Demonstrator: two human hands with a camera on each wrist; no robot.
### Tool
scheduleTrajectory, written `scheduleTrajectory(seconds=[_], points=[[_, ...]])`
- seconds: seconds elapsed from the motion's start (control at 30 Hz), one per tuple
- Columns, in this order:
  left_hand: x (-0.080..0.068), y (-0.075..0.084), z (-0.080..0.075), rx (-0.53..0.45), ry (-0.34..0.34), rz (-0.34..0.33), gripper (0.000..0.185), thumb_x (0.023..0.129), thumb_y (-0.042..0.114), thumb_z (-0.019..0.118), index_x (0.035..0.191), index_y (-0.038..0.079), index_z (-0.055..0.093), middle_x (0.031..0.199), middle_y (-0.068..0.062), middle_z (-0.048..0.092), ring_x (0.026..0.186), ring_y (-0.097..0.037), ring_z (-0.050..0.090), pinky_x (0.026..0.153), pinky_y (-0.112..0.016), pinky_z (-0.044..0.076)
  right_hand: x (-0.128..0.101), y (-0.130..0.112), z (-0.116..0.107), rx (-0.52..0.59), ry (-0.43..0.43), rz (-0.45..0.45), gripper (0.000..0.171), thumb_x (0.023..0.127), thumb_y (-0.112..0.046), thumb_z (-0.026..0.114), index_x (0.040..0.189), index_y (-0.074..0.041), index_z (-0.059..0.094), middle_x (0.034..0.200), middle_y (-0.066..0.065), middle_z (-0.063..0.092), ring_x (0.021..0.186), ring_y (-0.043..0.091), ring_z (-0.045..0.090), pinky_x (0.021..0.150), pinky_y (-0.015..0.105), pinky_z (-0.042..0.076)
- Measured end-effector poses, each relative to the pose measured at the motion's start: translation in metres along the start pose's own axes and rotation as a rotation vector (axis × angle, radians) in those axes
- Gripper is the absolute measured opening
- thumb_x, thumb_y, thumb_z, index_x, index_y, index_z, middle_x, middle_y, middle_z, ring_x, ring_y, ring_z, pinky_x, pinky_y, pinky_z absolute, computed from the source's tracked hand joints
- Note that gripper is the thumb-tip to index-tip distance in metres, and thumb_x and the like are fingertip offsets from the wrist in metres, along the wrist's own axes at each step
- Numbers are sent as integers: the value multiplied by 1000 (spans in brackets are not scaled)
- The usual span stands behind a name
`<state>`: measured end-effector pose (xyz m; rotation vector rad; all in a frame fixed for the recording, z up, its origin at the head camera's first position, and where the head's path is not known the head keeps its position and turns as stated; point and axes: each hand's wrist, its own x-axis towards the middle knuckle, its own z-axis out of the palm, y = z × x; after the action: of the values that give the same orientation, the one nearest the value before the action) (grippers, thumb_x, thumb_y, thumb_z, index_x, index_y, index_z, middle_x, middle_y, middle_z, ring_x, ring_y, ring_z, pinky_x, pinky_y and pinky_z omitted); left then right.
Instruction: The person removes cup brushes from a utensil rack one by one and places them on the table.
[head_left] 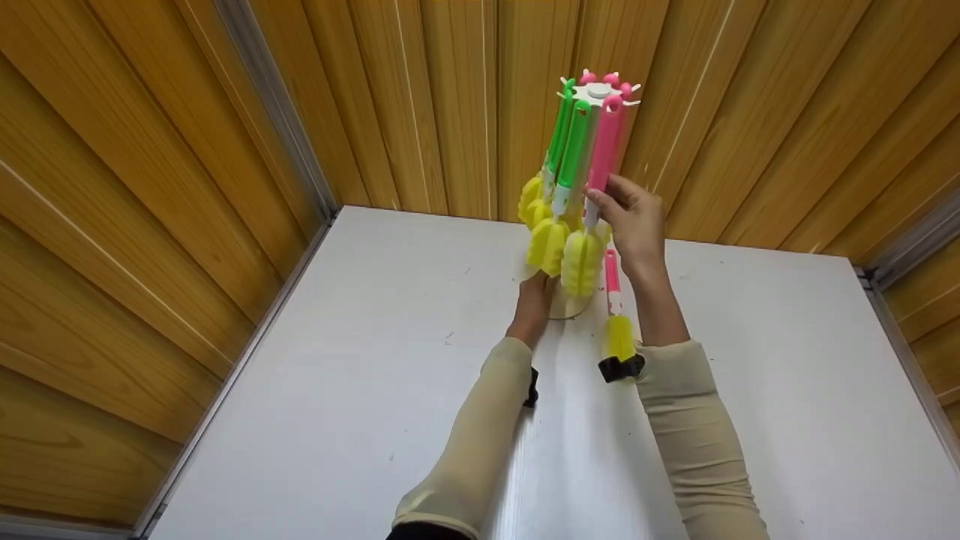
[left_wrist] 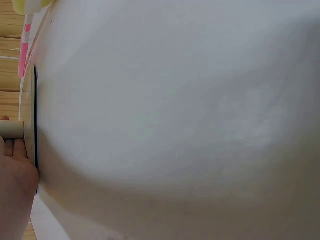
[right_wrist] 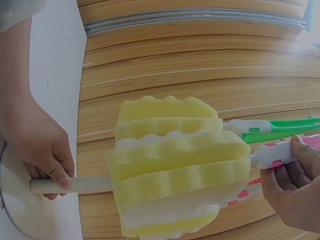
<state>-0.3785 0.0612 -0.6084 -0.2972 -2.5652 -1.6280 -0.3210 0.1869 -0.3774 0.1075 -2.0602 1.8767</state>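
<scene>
A stand (head_left: 598, 91) with a white top disc carries several hanging sponge brushes with green (head_left: 574, 142) and pink (head_left: 606, 146) handles and yellow sponge heads (right_wrist: 175, 160). My left hand (head_left: 534, 286) grips the stand's pole (right_wrist: 85, 184) just above its round base (right_wrist: 20, 205). My right hand (head_left: 604, 201) pinches the lower end of the hanging pink-handled brush (right_wrist: 277, 154) near its white collar. In the left wrist view the pole (left_wrist: 12, 130) and the base (left_wrist: 30, 115) show beside my left hand (left_wrist: 12, 170).
Another pink-handled brush (head_left: 615, 311) with a yellow head lies on the white table (head_left: 360, 360) right of the stand's base. Wooden panel walls (head_left: 150, 187) close in the table at the back and on both sides.
</scene>
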Motion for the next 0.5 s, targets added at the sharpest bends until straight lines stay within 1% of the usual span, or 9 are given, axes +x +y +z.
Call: scheduleTrajectory(seconds=[0.07,0.13,0.23,0.4,0.5], points=[[0,0,0,5,4,9,26,111,26,44,118,13,65,109,-1,69,95,-5,59,85,-23,48,0,-1,0,2,2,8,37,95,-19,73,128,-5,70,121,13,71,104,18,67,95,32,55],[1,0,0,21,8,16,26,111,26,44,121,14,65,115,-1,70,101,-5,60,89,-25,49,0,-1,-1,1,3,12,37,94,-20,73,128,-5,70,120,13,71,104,18,67,94,31,55],[2,-1,1,38,11,17,26,111,26,45,121,15,66,116,0,70,103,-5,61,90,-25,50,1,-2,-2,9,10,14,36,93,-19,75,125,-4,71,116,11,73,102,18,68,93,30,56],[1,0,0,29,13,26,26,111,26,45,121,15,66,115,0,70,101,-5,60,90,-26,50,0,-2,-5,8,18,15,32,91,-20,77,120,-6,73,111,8,75,102,18,69,90,28,56],[0,1,-1,4,14,33,28,111,27,44,125,17,66,121,2,69,108,-5,60,95,-27,49,-1,-3,-7,-1,15,11,32,91,-22,76,120,-8,73,112,8,75,102,18,69,88,26,56]])
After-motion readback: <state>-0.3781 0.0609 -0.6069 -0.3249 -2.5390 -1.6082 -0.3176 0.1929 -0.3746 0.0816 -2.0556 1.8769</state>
